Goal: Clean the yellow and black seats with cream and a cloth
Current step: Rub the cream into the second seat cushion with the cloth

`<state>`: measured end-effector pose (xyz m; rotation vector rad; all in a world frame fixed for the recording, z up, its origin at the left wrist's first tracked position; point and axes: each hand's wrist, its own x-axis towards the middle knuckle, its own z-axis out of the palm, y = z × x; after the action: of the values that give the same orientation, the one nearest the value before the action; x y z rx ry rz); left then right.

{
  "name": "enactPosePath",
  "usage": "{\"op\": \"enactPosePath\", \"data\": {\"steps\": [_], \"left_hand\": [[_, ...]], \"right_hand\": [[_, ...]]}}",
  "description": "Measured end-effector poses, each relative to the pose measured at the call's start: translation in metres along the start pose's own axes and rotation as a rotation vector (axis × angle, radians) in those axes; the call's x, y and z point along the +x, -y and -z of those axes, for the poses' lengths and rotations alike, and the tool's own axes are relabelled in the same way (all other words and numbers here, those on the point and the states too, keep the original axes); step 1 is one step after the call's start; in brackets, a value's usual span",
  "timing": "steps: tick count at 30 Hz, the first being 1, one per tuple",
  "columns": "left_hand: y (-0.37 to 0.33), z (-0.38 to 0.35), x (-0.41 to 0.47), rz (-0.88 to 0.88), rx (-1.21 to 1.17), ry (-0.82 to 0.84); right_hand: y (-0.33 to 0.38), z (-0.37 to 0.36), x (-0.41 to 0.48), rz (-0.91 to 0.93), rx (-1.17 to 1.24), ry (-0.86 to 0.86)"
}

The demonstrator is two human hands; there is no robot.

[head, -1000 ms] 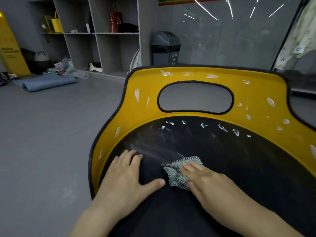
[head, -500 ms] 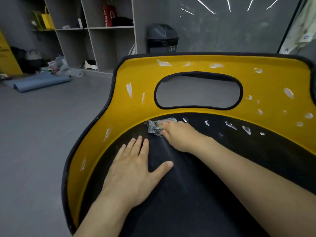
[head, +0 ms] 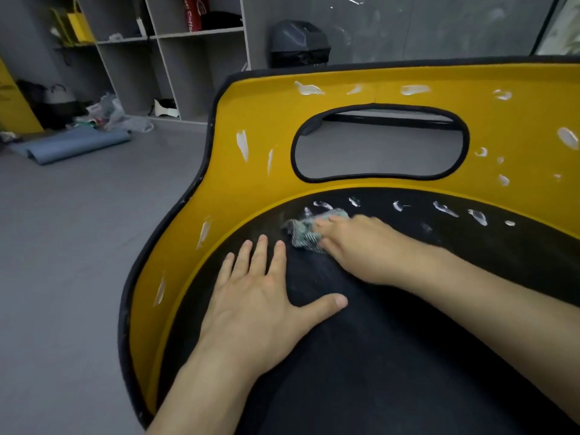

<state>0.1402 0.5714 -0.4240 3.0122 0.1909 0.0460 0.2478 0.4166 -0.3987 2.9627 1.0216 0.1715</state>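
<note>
A yellow and black seat (head: 257, 189) fills the view, its yellow back pierced by an oval opening. White dabs of cream (head: 242, 145) dot the yellow back, and more sit along the far edge of the black seat pan. My left hand (head: 260, 296) lies flat on the black pan, fingers spread and straight. My right hand (head: 354, 243) presses a small green-grey cloth (head: 303, 229) onto the black pan close to the yellow back, fingers laid over it. Faint smear marks show on the black surface around the cloth.
Grey floor lies to the left of the seat. A rolled blue mat (head: 72, 146) and scattered bags sit by a grey shelf unit (head: 175, 58) at the back left. A dark bin (head: 299, 42) stands against the far wall.
My right hand has pushed the cloth from the middle of the black pan up to its far edge by the yellow back. My left hand stays flat on the pan.
</note>
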Motion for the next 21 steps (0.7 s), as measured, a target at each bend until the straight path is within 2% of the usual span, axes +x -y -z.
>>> {"op": "enactPosePath", "data": {"steps": [3,5,9,13,21], "left_hand": [[-0.002,0.002,-0.001,0.001,0.004,0.009],[-0.003,0.003,-0.001,0.003,0.010,0.011],[-0.001,0.002,0.000,-0.003,0.011,0.001],[-0.002,0.002,-0.001,-0.006,0.011,-0.010],[-0.004,0.005,-0.001,0.013,0.023,0.010]], "right_hand": [[-0.007,-0.014,0.053,-0.041,0.065,0.000],[-0.006,-0.016,0.058,-0.059,0.087,-0.027],[0.003,-0.004,-0.006,0.036,0.006,-0.069],[0.008,0.007,-0.048,0.117,0.028,0.023],[-0.006,-0.013,0.071,0.015,0.073,-0.019]]}}
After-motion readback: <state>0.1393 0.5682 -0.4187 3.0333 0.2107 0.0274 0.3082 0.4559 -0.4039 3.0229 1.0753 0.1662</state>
